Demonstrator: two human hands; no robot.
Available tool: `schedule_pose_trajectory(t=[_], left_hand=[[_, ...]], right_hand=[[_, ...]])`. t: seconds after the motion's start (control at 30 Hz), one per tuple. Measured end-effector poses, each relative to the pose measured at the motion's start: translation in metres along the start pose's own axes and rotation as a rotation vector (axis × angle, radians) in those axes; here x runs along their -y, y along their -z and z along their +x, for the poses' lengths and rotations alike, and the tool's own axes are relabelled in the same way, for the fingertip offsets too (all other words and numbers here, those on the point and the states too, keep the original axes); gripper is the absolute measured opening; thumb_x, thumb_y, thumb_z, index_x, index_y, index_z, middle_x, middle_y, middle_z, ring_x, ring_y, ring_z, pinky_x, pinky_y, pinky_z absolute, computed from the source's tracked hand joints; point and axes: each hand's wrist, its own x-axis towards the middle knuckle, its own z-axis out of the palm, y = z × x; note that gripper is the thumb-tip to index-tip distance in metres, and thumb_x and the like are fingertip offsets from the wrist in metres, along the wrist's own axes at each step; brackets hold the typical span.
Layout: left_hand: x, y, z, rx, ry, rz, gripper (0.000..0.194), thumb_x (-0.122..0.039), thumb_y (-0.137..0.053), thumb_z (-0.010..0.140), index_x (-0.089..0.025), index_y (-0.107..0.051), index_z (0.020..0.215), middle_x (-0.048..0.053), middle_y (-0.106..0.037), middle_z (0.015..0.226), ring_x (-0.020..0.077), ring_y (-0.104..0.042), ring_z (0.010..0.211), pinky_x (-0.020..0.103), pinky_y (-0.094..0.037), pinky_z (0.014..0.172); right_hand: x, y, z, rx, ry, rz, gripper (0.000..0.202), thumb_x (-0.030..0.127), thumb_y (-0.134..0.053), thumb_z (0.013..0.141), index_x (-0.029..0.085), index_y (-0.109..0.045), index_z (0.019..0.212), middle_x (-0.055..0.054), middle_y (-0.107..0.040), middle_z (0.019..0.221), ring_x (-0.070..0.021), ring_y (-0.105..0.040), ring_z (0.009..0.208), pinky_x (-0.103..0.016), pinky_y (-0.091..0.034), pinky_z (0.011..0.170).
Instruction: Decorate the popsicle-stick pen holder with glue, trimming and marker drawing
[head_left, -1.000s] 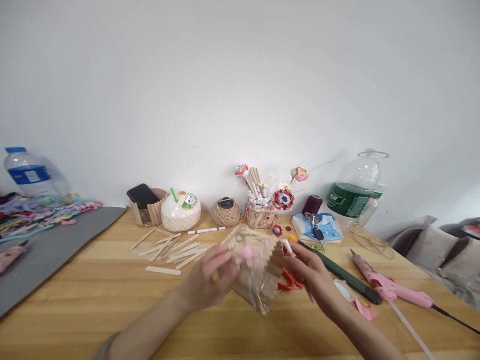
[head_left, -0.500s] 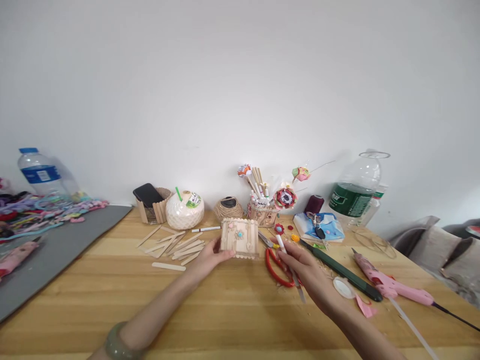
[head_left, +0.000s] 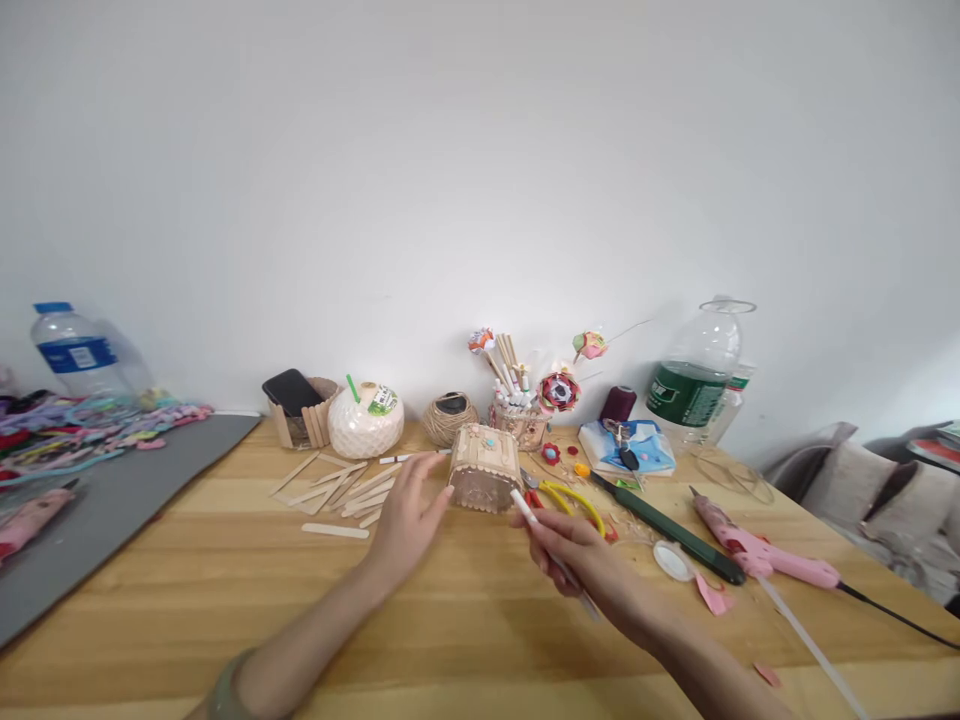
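A small craft-stick box (head_left: 486, 447) stands on the wooden table with its hollow side toward me. Little flower ornaments, one with a blue centre, decorate its top face. My left hand (head_left: 409, 515) is at the box's left side, fingers apart and thumb by the lower left corner; whether it touches is hard to tell. In my right hand (head_left: 574, 555), a slim white marker (head_left: 523, 506) is pinched, its white end pointing up and left toward the box's lower right corner. Behind that hand lie scissors (head_left: 574, 495) with yellow and red handles.
Loose craft sticks (head_left: 367, 490) lie left of the box. Along the wall stand a phone holder (head_left: 319, 425), a white coconut (head_left: 366, 425), twine (head_left: 450, 418) and a pen holder (head_left: 525, 430). A dark green tool (head_left: 675, 530) and pink glue gun (head_left: 780, 560) lie to the right.
The box has turned and tipped so its hollow side faces me, and my left hand has loosened from it. My right hand has moved left and down with the marker, uncovering the scissors' yellow handle.
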Motion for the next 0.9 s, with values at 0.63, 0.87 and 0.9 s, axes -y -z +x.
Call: schedule_pose_trajectory(t=[0.63, 0.87, 0.9], left_hand=[[-0.055, 0.010, -0.012, 0.448, -0.977, 0.670, 0.037, -0.026, -0.032, 0.097, -0.015, -0.058, 0.072, 0.004, -0.059, 0.064, 0.0164, -0.053, 0.059, 0.027, -0.035, 0.046], [-0.074, 0.022, -0.008, 0.636, -0.918, 0.580, 0.035, -0.026, -0.034, 0.095, -0.016, -0.060, 0.072, 0.005, -0.062, 0.064, 0.0182, -0.052, 0.057, 0.029, -0.032, 0.048], [-0.073, 0.029, -0.006, 0.650, -0.876, 0.561, 0.036, -0.025, -0.034, 0.095, -0.017, -0.060, 0.071, 0.005, -0.063, 0.064, 0.0178, -0.052, 0.057, 0.029, -0.034, 0.050]], right_hand=[[0.028, -0.016, -0.030, 0.305, -0.272, -0.102, 0.028, 0.040, -0.058, 0.078, 0.016, -0.069, 0.088, 0.007, -0.032, 0.053, -0.0064, -0.022, 0.046, -0.021, -0.011, 0.042], [0.037, -0.015, -0.042, 0.255, 0.117, -0.739, 0.027, 0.031, -0.044, 0.089, 0.018, -0.066, 0.079, -0.002, -0.057, 0.069, -0.0143, -0.048, 0.062, -0.026, -0.033, 0.057], [0.036, -0.010, -0.043, 0.196, 0.170, -0.785, 0.028, 0.033, -0.045, 0.089, 0.019, -0.065, 0.075, -0.003, -0.060, 0.068, -0.0156, -0.049, 0.061, -0.027, -0.033, 0.057]])
